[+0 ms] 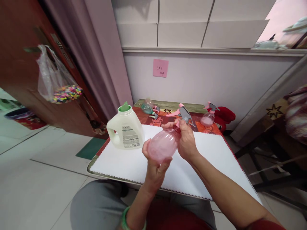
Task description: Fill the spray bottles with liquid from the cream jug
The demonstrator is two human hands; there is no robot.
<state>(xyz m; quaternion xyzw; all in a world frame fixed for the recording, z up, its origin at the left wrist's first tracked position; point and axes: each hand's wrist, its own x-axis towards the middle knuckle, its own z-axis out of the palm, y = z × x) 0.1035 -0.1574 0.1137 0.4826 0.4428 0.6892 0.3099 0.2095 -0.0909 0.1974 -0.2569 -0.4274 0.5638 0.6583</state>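
The body of a pink spray bottle point(163, 145) is cradled from below by the left hand point(154, 172), while its neck, just beneath the grey-and-pink spray head point(185, 115), is gripped by the right hand point(188, 143). The bottle is held tilted above the near middle of the surface point(165, 104), its neck up and to the right. Whether the collar is fully threaded cannot be told; were it loose or crossed, a leak could be caused at the neck by the tilt, if liquid is inside. How full the bottle is cannot be made out. The smooth, rounded body could be let slip if the left hand's hold were slackened or wetted, and the white sheet point(201, 169) below would be struck or stained. A squirt could be set off if the pink trigger were caught by the right hand's fingers. The white jug point(130, 134), standing upright at the left with its green cap point(124, 108), could be toppled by a wide swing of the left elbow. The second spray bottle point(207, 119), at the far right, would be knocked only by a longer reach.
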